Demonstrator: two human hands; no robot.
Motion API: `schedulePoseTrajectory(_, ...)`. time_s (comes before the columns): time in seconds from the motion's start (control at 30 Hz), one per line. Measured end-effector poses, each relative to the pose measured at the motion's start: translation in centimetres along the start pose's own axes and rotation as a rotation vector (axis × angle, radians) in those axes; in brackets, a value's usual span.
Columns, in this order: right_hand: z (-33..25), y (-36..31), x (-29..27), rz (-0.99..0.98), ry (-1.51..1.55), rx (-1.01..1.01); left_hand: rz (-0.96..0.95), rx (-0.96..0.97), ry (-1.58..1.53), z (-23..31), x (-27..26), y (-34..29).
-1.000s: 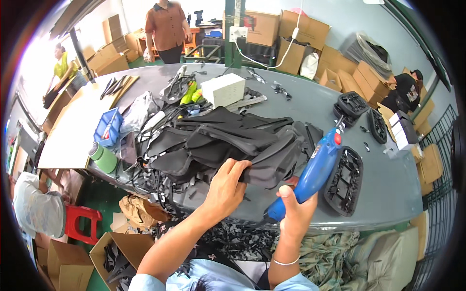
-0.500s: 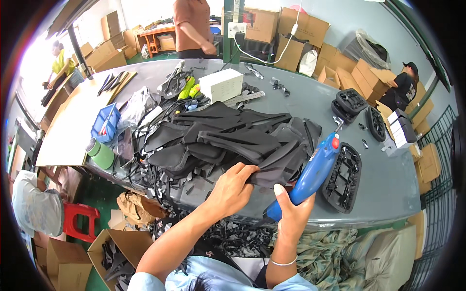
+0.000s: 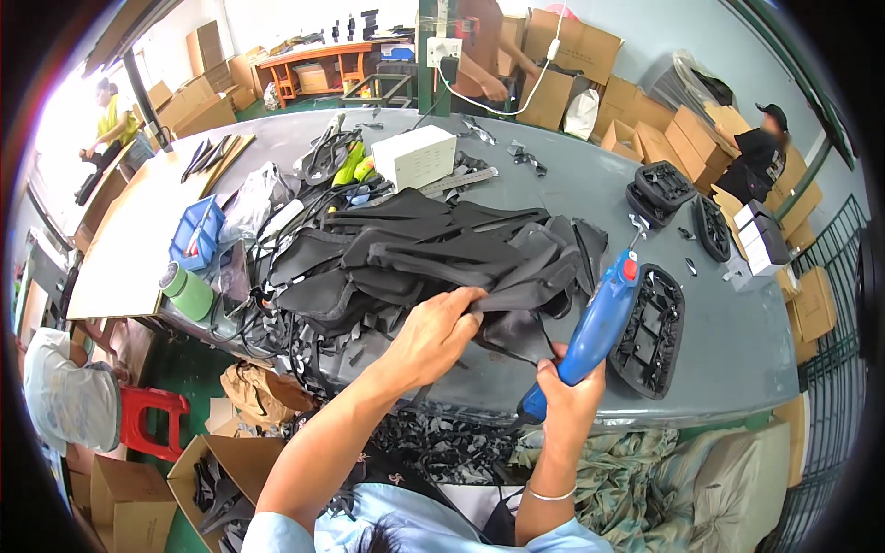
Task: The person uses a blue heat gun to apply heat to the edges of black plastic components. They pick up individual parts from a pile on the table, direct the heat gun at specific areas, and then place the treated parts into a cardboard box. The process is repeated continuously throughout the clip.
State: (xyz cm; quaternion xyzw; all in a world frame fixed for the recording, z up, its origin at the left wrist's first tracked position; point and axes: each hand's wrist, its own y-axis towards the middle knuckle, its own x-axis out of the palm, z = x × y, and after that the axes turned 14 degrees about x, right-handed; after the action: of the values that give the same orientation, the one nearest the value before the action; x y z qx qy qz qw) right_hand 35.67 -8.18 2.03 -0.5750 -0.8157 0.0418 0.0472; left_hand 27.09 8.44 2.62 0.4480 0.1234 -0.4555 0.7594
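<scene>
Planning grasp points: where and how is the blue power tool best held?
Likely best: grip the blue power tool round its lower body from the near side, like the right hand; the long, rounded body slants away, so the red part near its far end is clear.

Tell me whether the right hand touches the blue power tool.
Touching: the head view shows the right hand holding the blue power tool by its body.

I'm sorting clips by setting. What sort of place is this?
Probably a small workshop or factory floor: the right hand holds a blue power tool over a big grey worktable, dark scraps lie heaped below its near edge, and cardboard boxes are stacked beyond.
</scene>
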Motion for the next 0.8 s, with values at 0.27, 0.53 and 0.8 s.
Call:
schedulePoseTrajectory(0.27, 3.5, 2.0, -2.0, 0.058, 0.240, 0.178, 0.154, -0.036, 0.206, -0.4, -1.1, 2.6)
schedulePoseTrajectory(0.53, 5.5, 3.4, -4.6, 0.059, 0.186, 0.249, 0.184, -0.442, 0.060, -4.5, -8.2, 3.9)
schedulePoseTrajectory(0.8, 6.2, 3.9, -5.4, -0.050, 0.162, 0.295, 0.321, -0.618, -0.046, -8.6, -12.4, 2.1)
